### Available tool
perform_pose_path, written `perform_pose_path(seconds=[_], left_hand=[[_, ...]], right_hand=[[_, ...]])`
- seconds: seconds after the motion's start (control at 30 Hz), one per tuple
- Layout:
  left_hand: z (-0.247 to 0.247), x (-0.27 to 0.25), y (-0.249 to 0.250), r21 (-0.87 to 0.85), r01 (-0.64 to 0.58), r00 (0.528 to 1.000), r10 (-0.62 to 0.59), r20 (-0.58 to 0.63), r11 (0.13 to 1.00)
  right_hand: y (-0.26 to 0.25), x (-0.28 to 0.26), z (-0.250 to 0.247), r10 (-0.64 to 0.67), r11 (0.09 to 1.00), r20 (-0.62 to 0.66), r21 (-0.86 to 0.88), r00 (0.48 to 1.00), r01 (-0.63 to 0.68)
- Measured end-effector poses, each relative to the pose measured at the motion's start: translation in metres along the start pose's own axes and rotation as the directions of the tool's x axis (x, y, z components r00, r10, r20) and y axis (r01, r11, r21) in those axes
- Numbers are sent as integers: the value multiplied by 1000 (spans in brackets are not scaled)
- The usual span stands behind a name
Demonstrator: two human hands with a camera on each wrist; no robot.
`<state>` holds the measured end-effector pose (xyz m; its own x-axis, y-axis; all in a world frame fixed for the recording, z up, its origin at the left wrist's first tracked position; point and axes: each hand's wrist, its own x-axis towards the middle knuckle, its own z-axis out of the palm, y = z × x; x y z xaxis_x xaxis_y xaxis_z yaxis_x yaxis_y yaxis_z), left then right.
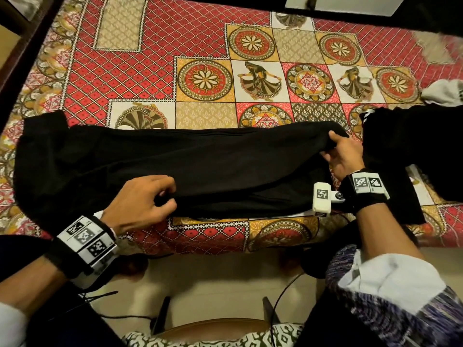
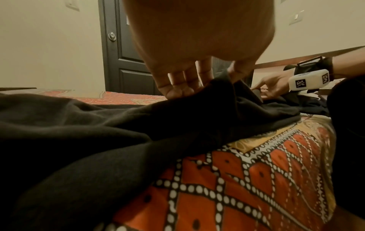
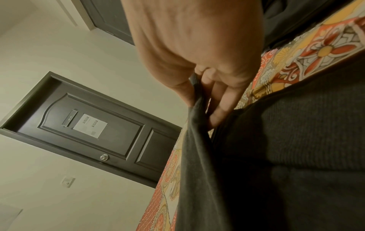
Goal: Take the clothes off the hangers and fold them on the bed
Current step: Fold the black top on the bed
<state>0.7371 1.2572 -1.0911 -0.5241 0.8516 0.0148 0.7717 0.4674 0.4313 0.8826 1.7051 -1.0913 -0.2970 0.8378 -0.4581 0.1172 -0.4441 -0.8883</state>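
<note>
A black garment (image 1: 200, 166) lies stretched left to right across the patterned bedspread (image 1: 175, 78), near the bed's front edge. My left hand (image 1: 145, 199) pinches its near edge left of the middle; in the left wrist view the fingers (image 2: 181, 84) curl onto a raised fold of the black cloth (image 2: 98, 132). My right hand (image 1: 343, 151) grips the garment's right end, lifted slightly off the bed. In the right wrist view the thumb and fingers (image 3: 217, 101) pinch a hem of the dark cloth (image 3: 197, 156). No hanger shows.
More black clothing (image 1: 411, 151) lies on the bed to the right, with a white piece (image 1: 443, 92) behind it. A dark door (image 2: 126, 46) stands beyond the bed. Cables (image 1: 283, 296) run on the floor by the near edge, next to a brown seat (image 1: 213, 326).
</note>
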Motion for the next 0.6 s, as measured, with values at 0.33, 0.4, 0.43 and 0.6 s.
perform_pose_path(seconds=[0.33, 0.4, 0.43, 0.6], left_hand=[[23, -4, 12, 309, 304, 950, -311, -28, 901], [21, -4, 15, 309, 345, 938, -337, -81, 886], [22, -3, 15, 309, 356, 934, -346, -89, 882], [31, 6, 16, 285, 390, 914, -406, -4, 876]], right_hand=[[2, 1, -2, 7, 994, -39, -111, 999, -12], [2, 1, -1, 1, 995, -43, -95, 999, -5], [2, -1, 1, 0, 996, -47, -92, 999, -4], [3, -1, 3, -10, 996, -42, -90, 999, 7]])
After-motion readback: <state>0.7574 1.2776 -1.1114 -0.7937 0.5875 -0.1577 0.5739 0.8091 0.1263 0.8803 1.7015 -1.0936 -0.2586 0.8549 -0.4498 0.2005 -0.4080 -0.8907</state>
